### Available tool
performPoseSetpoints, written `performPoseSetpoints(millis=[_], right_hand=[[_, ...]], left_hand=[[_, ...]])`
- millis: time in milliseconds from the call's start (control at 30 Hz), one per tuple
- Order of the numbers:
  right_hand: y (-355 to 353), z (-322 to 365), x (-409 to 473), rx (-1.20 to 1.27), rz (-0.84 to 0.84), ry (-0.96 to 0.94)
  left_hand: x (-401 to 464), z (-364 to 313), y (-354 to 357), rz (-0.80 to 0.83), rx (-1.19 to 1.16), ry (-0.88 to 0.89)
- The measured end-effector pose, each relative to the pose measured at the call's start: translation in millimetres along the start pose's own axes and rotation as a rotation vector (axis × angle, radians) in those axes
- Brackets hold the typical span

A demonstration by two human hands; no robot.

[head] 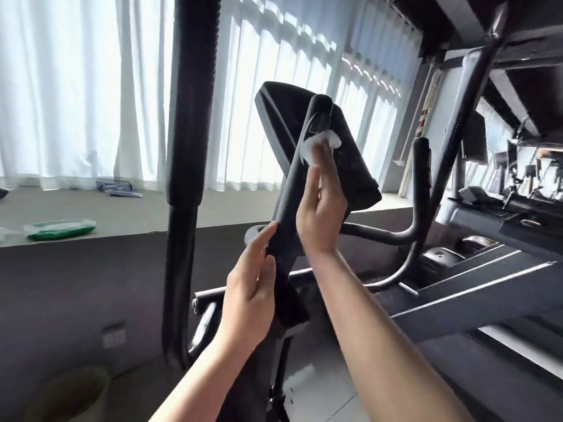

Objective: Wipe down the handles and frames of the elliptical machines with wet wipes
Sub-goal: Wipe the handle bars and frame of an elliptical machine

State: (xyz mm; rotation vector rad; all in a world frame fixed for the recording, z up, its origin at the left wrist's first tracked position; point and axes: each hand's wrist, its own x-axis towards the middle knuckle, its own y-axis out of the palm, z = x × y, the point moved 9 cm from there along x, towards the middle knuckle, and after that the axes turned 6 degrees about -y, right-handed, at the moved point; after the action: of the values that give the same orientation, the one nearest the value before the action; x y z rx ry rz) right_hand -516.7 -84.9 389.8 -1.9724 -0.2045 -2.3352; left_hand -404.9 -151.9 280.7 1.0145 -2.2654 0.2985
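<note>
Pinching wet wipe (320, 143): right hand (323, 214) on handle (292, 190) | left hand (253, 287) spread, touching

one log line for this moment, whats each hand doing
step: wiping handle | right hand: presses wipe on handle | left hand: steadies handle lower down | wipe pack: on ledge
</note>
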Motion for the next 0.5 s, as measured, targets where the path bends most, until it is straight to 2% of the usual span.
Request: performPoseSetpoints(millis=[167,267,333,433,500], right_hand=[[-3,15,-90,0.015,0.132,0.028],[-7,19,-127,0.022,0.151,0.039],[-2,20,-161,0.045,0.228,0.068],[5,29,-232,0.151,0.35,0.231],[5,44,-277,0.278,0.372,0.449]], left_hand=[[-32,5,-24,-0.112,0.121,0.115],[-63,24,-44,-0.18,0.123,0.096],[-82,36,-58,-0.212,0.134,0.051],[-107,53,-79,-0.22,0.19,-0.054],[-127,62,-98,-0.23,0.271,-0.116]])
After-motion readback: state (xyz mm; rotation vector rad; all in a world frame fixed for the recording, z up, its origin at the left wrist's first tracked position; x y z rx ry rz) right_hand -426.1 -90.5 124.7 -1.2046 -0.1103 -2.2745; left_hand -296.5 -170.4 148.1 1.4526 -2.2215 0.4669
